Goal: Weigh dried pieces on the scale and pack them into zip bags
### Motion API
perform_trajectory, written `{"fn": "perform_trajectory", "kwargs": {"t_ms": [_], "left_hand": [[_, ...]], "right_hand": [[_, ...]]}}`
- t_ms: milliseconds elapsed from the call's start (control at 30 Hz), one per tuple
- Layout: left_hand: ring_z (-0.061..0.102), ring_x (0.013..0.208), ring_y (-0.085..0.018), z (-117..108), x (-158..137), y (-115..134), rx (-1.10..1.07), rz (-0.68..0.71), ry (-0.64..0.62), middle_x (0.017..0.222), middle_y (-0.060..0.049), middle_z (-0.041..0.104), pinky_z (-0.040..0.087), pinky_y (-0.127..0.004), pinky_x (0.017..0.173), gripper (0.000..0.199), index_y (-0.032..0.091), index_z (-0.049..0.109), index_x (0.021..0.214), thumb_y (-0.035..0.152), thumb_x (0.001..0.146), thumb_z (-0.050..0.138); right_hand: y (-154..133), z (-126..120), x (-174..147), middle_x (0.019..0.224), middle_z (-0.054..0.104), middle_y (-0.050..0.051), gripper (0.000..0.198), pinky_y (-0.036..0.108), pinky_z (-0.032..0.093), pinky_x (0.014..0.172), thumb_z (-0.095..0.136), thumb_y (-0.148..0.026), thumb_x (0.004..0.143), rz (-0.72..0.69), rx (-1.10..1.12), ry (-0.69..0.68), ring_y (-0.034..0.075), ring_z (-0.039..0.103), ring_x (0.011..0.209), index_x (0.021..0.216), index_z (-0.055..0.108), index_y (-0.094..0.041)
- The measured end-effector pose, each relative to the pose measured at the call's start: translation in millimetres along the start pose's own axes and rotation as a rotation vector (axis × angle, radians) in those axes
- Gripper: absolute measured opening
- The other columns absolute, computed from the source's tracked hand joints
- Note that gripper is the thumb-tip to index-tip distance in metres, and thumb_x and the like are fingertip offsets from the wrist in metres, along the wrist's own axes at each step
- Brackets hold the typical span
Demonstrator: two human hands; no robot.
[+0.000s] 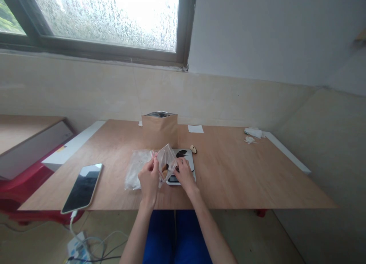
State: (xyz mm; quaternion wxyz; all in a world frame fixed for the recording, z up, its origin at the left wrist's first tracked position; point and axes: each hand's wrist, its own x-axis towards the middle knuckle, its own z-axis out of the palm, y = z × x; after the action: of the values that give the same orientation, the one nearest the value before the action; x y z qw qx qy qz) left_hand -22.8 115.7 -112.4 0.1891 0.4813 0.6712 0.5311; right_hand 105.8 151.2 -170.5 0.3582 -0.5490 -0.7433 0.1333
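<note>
a clear zip bag (168,155) with brown pieces (165,167) inside is held up at the left edge of a kitchen scale (191,163) on the worktop (234,172). the left hand (148,176) pinches its rim, fingers closed; the right hand (183,173) curls at its other side, its grip unclear. the bag looks light, limp and slippery, probably best held by the rim.

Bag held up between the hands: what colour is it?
The bag is clear and colourless, seen best in the head view.
</note>
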Motion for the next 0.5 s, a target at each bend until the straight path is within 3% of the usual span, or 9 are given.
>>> {"fn": "perform_trajectory", "kwargs": {"t_ms": [133, 267, 367, 500], "left_hand": [[0.055, 0.053, -0.014, -0.1, 0.9, -1.8, -0.001, -0.034, 0.001, 0.052, 0.0, 0.06, 0.039, -0.022, 0.053, 0.039, 0.015, 0.07, 0.096, 0.04, 0.082, 0.042], [0.057, 0.057, -0.015, 3.1, 1.5, -6.5, 0.028, -0.047, -0.005, 0.06, -0.002, 0.065, 0.04, -0.023, 0.055, 0.04, 0.015, 0.069, 0.1, 0.04, 0.083, 0.042], [0.06, 0.065, -0.016, 7.6, 0.1, -7.8, 0.025, -0.023, -0.012, 0.074, -0.006, 0.07, 0.041, -0.023, 0.059, 0.04, 0.015, 0.068, 0.102, 0.039, 0.083, 0.043], [0.061, 0.074, -0.017, 13.8, -6.2, -4.6, -0.035, -0.024, -0.031, 0.091, -0.008, 0.071, 0.043, -0.024, 0.061, 0.04, 0.016, 0.065, 0.108, 0.039, 0.083, 0.044]], "right_hand": [[-4.2, -13.5, 1.2, 0.087, 0.064, 0.008, 0.014, 0.035, 0.05, 0.077, 0.052, -0.02, 0.077, 0.171, 0.249, 0.104, 0.02, 0.061, 0.082, 0.09, 0.058, -0.017], [-25.7, -40.9, 5.3, 0.081, 0.067, 0.008, 0.024, 0.03, 0.053, 0.068, 0.054, -0.035, 0.078, 0.364, 0.653, 0.251, 0.018, 0.065, 0.07, 0.091, 0.056, -0.015], [-44.8, -56.6, 7.8, 0.084, 0.068, 0.007, 0.028, 0.029, 0.054, 0.064, 0.057, -0.037, 0.076, 0.365, 0.856, 0.163, 0.017, 0.066, 0.067, 0.093, 0.055, -0.015], [-55.6, -54.0, 10.2, 0.075, 0.068, 0.003, 0.023, 0.026, 0.053, 0.057, 0.058, -0.027, 0.073, 0.367, 0.746, -0.005, 0.015, 0.065, 0.061, 0.093, 0.053, -0.017]]}}
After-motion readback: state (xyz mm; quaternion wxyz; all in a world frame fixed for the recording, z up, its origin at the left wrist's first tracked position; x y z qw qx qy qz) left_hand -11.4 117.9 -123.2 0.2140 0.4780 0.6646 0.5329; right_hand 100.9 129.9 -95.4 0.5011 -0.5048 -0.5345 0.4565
